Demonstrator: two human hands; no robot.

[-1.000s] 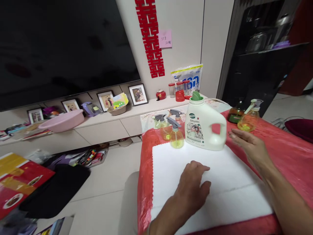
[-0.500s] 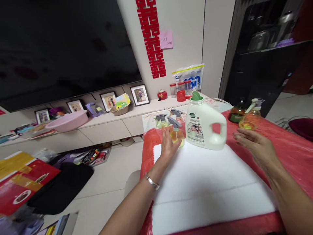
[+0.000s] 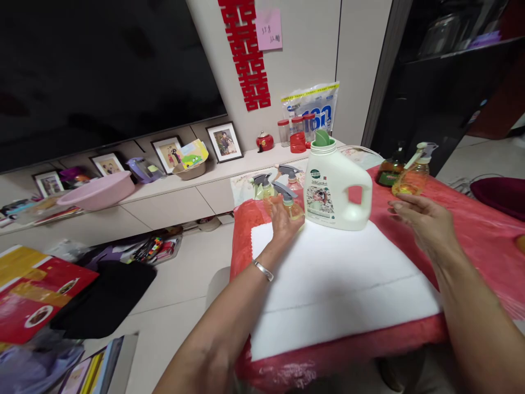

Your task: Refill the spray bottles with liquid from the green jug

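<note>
My left hand [image 3: 286,223] is wrapped round a small spray bottle [image 3: 292,209] with yellow liquid and a grey trigger head, at the back left of a white cloth [image 3: 328,279]. My right hand [image 3: 422,219] hovers over the red table cover [image 3: 385,219], fingers apart and holding nothing. Just beyond it is another spray bottle [image 3: 411,178] with yellow liquid and a pale trigger. Between my hands stands a pale green jug [image 3: 338,189] with a green cap, upright on the cloth's back edge. Two more spray bottles are behind my left hand.
A dark green bottle [image 3: 391,171] stands at the back right. Behind the table, a long cabinet [image 3: 176,200] bears red-lidded jars [image 3: 284,133], framed photos and a pink basin [image 3: 98,191]. Boxes and bags lie on the floor at left.
The camera view has shifted, so the table items appear higher. My left hand has closed round the small spray bottle. My right hand remains open near the other one.
</note>
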